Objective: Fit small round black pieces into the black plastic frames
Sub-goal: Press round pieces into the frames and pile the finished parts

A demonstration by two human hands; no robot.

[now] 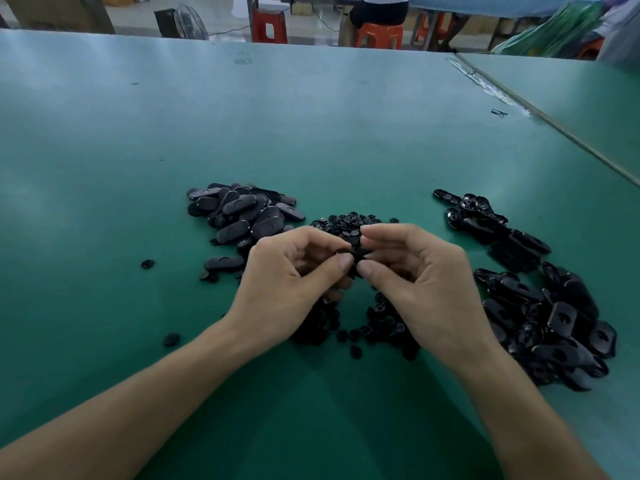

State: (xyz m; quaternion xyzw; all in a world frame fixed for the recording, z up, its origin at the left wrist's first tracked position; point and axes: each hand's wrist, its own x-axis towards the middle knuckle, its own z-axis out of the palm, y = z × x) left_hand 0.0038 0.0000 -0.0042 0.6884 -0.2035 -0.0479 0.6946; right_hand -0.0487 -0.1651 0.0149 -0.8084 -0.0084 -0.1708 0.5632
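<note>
A small black part (355,255) sits at the centre of the frame, pinched from both sides: the left hand (291,275) and the right hand (415,271) curl their fingers (341,263) round it, thumbs nearly meeting; it is too hidden to tell whether it is a frame or a round piece. Under and just behind the hands lies a scatter of round black pieces (346,225). To the right, a long heap of glossy black plastic frames (540,317) runs toward the lower right; to the left, a heap of matte oval black parts (242,213). Two stray round pieces (147,264) lie apart at left. All rest on a green bench (311,133), which meets a second green bench (581,98) along a seam at upper right. Beyond the far edge stand a fan (188,20), red stools (269,26) and a seated person (379,10).
</note>
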